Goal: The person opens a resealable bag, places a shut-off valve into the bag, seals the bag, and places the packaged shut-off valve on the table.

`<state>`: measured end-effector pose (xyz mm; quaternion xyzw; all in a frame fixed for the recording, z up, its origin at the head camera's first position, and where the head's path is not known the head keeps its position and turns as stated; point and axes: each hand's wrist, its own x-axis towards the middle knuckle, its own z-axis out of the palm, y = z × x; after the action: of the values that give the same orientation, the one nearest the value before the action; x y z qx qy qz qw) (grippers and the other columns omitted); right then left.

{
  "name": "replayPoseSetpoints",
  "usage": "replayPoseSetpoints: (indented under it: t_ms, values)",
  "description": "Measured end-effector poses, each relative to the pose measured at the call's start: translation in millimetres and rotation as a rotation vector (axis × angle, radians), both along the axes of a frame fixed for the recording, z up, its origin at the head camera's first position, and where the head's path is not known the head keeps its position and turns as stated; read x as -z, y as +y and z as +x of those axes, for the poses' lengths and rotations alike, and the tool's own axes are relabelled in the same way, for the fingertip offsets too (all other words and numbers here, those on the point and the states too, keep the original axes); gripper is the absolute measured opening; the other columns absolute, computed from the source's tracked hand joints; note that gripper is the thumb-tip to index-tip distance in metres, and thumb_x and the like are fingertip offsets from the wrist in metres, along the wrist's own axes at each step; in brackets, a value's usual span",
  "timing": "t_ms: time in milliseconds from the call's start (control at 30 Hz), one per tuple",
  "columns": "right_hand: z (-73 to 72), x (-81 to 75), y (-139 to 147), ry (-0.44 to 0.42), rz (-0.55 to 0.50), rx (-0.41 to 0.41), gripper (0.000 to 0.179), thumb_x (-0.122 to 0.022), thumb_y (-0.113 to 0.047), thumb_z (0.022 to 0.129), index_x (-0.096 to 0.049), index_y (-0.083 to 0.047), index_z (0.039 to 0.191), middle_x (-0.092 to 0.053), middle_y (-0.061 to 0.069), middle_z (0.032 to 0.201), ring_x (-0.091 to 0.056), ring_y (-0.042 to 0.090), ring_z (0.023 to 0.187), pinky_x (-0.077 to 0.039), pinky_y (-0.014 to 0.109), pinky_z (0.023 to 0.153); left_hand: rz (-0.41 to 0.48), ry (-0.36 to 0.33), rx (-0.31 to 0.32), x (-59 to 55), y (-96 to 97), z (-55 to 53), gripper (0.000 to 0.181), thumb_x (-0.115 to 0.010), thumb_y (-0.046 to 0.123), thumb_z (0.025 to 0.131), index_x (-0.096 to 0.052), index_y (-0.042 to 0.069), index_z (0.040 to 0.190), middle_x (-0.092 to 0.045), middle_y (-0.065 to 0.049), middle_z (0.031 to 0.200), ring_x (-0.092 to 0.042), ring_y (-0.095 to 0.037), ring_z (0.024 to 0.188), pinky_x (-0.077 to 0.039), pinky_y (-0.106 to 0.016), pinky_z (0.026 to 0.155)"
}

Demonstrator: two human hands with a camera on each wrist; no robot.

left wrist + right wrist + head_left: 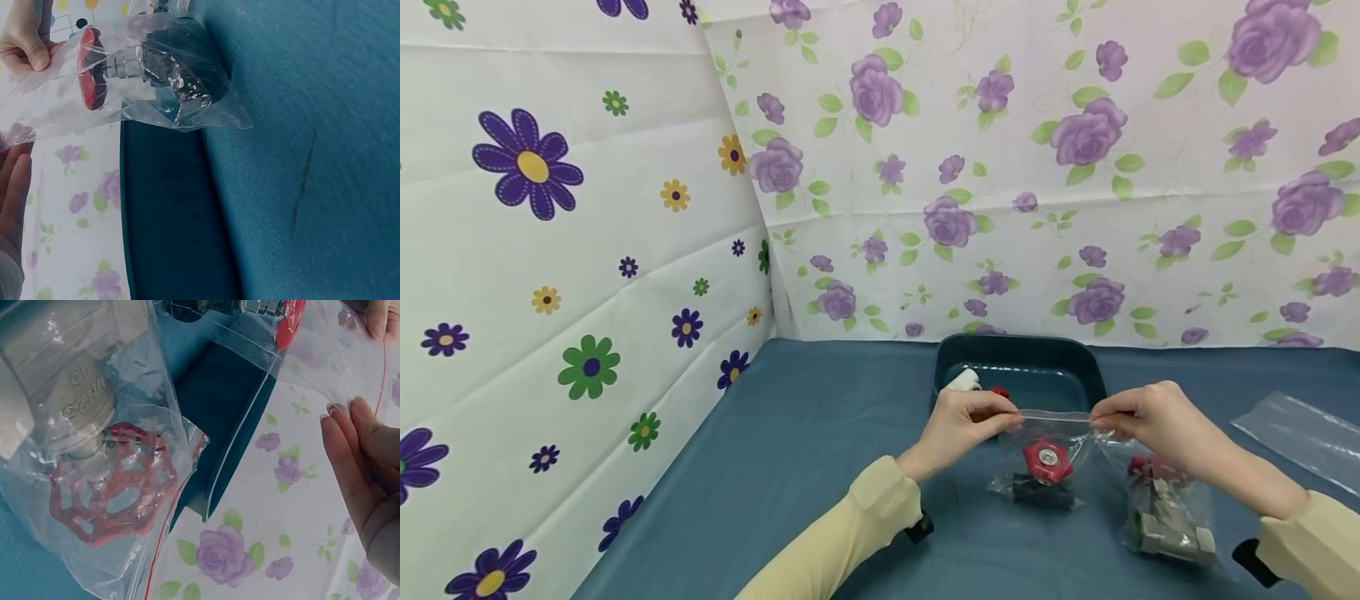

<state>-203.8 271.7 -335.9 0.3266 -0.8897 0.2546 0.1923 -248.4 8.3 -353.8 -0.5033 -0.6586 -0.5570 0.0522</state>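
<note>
Both hands pinch the top edge of a clear zip bag (1071, 429), the left hand (962, 421) at one corner and the right hand (1157, 421) at the other. Inside the bag is a valve with a red handwheel (1048, 461) and a dark body (1043, 492); in the left wrist view the red wheel (92, 69) lies sideways on its metal stem. Below the right forearm stands a second zip bag holding a metal valve (1172, 533) with a red wheel, its body marked "DN 25" in the right wrist view (84, 400).
Behind the hands sits a dark teal tray (1022, 343) with a white pipe piece (964, 381) and something red in it. A flat clear bag (1307, 442) lies on the blue table cover (820, 400) at the right. Flowered sheets (955, 167) hang at the back and left.
</note>
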Motion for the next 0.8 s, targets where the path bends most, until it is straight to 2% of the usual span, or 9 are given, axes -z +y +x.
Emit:
replayPoseSetpoints:
  t_ms: [167, 300, 400, 500, 667, 800]
  values:
    - [0.3, 1.5, 2, -0.015, -0.016, 0.047, 0.016, -0.070, 0.006, 0.072, -0.070, -0.005, 0.083, -0.065, -0.006, 0.072, -0.056, -0.001, 0.056, -0.046, 0.018, 0.048, -0.033, -0.045, -0.029, 2.8, 0.3, 1.5, 0.016, -0.060, -0.003, 0.085, -0.061, -0.008, 0.101, -0.064, -0.017, 0.090, -0.063, -0.022, 0.076, -0.050, -0.026, 0.066]
    - [0.9, 2.7, 2, -0.033, -0.023, 0.060, 0.017, -0.070, 0.006, 0.073, -0.070, -0.006, 0.085, -0.065, -0.006, 0.073, -0.057, 0.001, 0.057, -0.047, 0.019, 0.050, -0.038, -0.171, -0.034, 8.0, 2.9, 2.6, 0.024, -0.060, 0.000, 0.087, -0.058, -0.006, 0.109, -0.064, -0.017, 0.097, -0.062, -0.015, 0.083, -0.050, -0.027, 0.071]
    - [1.1, 2.7, 2, -0.041, -0.030, 0.061, 0.014, -0.069, 0.004, 0.074, -0.070, -0.006, 0.085, -0.065, -0.005, 0.072, -0.057, 0.001, 0.057, -0.047, 0.019, 0.050, -0.026, -0.285, -0.005, 13.0, 6.4, 2.7, 0.027, -0.060, 0.002, 0.087, -0.057, -0.005, 0.113, -0.062, -0.019, 0.101, -0.061, -0.013, 0.086, -0.049, -0.029, 0.074]
    - [1.5, 2.7, 2, -0.037, -0.037, 0.056, 0.014, -0.070, 0.003, 0.074, -0.070, -0.006, 0.085, -0.065, -0.004, 0.072, -0.057, 0.001, 0.056, -0.047, 0.020, 0.049, -0.025, -0.360, 0.025, 17.6, 9.5, 2.7, 0.029, -0.061, 0.003, 0.086, -0.058, -0.004, 0.114, -0.062, -0.017, 0.104, -0.061, -0.011, 0.087, -0.049, -0.030, 0.075]
    - [2.3, 2.5, 2, -0.044, -0.042, 0.063, 0.015, -0.070, 0.004, 0.074, -0.070, -0.005, 0.085, -0.065, -0.006, 0.073, -0.057, 0.001, 0.057, -0.047, 0.020, 0.049, -0.020, -0.404, 0.049, 21.7, 13.7, 2.6, 0.027, -0.061, 0.003, 0.086, -0.061, -0.005, 0.112, -0.063, -0.011, 0.105, -0.061, -0.011, 0.090, -0.048, -0.030, 0.076]
    - [3.1, 2.4, 2, -0.047, -0.028, 0.073, 0.015, -0.069, 0.004, 0.074, -0.070, -0.005, 0.086, -0.065, -0.006, 0.073, -0.056, 0.000, 0.057, -0.047, 0.020, 0.049, 0.002, -0.393, 0.053, 22.2, 16.4, 2.8, 0.023, -0.060, 0.001, 0.086, -0.063, -0.008, 0.107, -0.064, -0.011, 0.103, -0.061, -0.013, 0.090, -0.048, -0.031, 0.077]
